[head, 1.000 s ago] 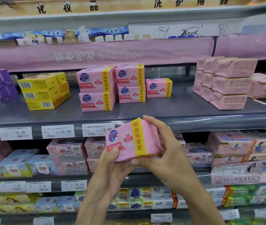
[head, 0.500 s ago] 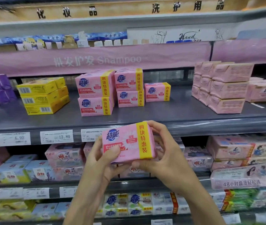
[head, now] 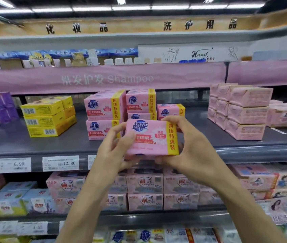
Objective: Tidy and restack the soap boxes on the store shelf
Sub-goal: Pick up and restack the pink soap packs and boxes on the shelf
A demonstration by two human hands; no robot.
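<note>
The left hand is gripping the pink soap box at its nine o'clock end, the right hand at its three o'clock end. The box is hanging before the shelf edge, matching stacks sitting at twelve o'clock.

Grey shelf bears yellow boxes; pink soap boxes; pale pink packs
</note>
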